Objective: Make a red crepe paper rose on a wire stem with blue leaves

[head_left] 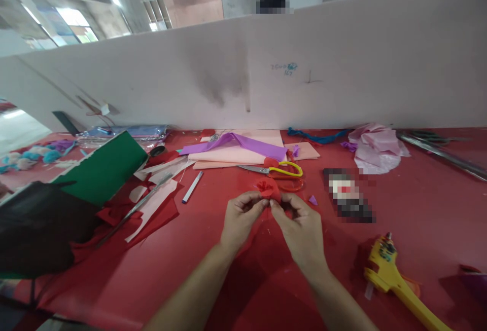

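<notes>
Both my hands meet over the middle of the red table [426, 209]. My left hand [239, 217] and my right hand [300, 229] pinch a small red crepe-paper flower [268, 190] between their fingertips. The flower's ruffled top sticks up above my fingers. More red paper trails down under my wrists. Just behind the flower lie scissors [279, 170] with yellow handles.
A yellow glue gun [391, 275] lies at the right front. Pink paper sheets with a purple strip [243, 146] sit behind the scissors. Green and black sheets [101, 166] and red scraps are at the left. A white partition [266, 77] closes the back of the table.
</notes>
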Demonstrator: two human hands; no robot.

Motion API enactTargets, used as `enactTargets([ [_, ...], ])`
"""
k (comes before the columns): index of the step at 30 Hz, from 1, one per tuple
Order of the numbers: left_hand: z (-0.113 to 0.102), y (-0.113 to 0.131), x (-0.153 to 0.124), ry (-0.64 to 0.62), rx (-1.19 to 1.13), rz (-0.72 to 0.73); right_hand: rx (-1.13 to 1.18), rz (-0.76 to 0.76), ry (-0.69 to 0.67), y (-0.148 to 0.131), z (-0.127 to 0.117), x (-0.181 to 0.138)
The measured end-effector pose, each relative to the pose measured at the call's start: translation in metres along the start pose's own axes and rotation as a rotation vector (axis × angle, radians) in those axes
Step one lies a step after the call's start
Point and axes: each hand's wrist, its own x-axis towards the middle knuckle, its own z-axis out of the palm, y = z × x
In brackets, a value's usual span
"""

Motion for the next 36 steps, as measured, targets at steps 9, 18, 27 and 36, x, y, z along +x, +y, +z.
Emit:
enactTargets([
  [9, 0.000, -0.005, 0.002, -0.019, -0.079, -0.032, 0.214, 0.098, -0.041, 0.008, 0.003, 0.000],
  [18, 0.001, -0.007, 0.000, -0.067, -0.065, -0.058, 0.213, 0.092, -0.018, 0.006, 0.004, 0.000],
  [27, 0.000, -0.002, -0.002, -0.106, 0.141, 0.135, 0.261, 0.066, -0.009, 0.005, 0.004, -0.003],
  [36, -0.001, 0.002, -0.002, -0.123, 0.157, 0.160, 0.239, -0.036, 0.024, 0.009, 0.003, -0.005],
])
